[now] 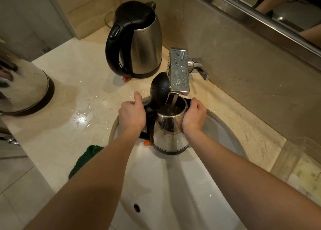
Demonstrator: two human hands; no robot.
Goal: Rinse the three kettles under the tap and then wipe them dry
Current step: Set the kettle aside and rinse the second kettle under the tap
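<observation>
A steel kettle (169, 134) with a black handle stands upright in the white sink (166, 186), its black lid (160, 90) flipped open. Water runs from the chrome tap (178, 71) into its mouth. My left hand (132, 112) grips the kettle's handle, thumb up. My right hand (193, 115) curls around the kettle's right side near the rim. A second steel kettle (137, 40), lid closed and wet with drops, stands on the counter behind the sink. A third kettle (22, 89) sits at the left edge, partly out of view.
The beige marble counter (78, 94) is wet in patches. A dark green cloth (85, 158) lies at the counter's front edge, left of the sink. A clear plastic box (300, 165) stands at the right. The tap's lever (199, 67) sticks out to the right; a mirror hangs above.
</observation>
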